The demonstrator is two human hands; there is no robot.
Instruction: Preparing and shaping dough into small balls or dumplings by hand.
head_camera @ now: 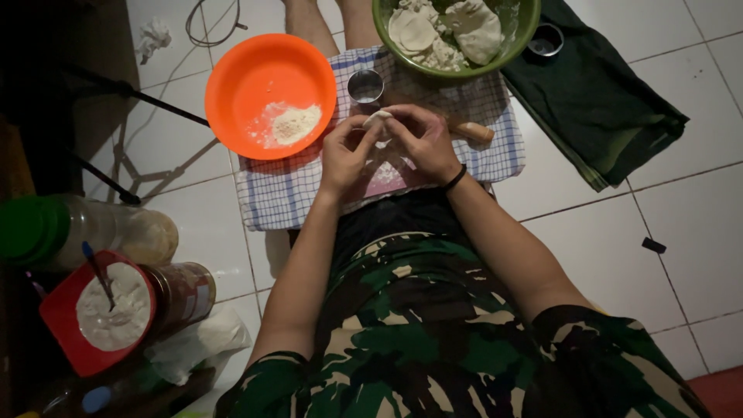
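White floor tiles spread around me, and a blue-and-white checked cloth lies over a board in front of my lap. My left hand and my right hand are brought together above that cloth, fingertips pinching the edge of a small pale folded dough piece held between them, just clear of the cloth. Just beside my left hand sits a round orange plastic bowl with a heap of pale flour in it. Beyond my fingers stands a small round metal cutter ring, and past that a green plastic bowl holding flat dough rounds and scraps. A wooden rolling pin shows its end next to my right wrist. A dark green folded cloth lies on the tiles to the right. At my left stands a red tub of white filling with a spoon stuck in it.
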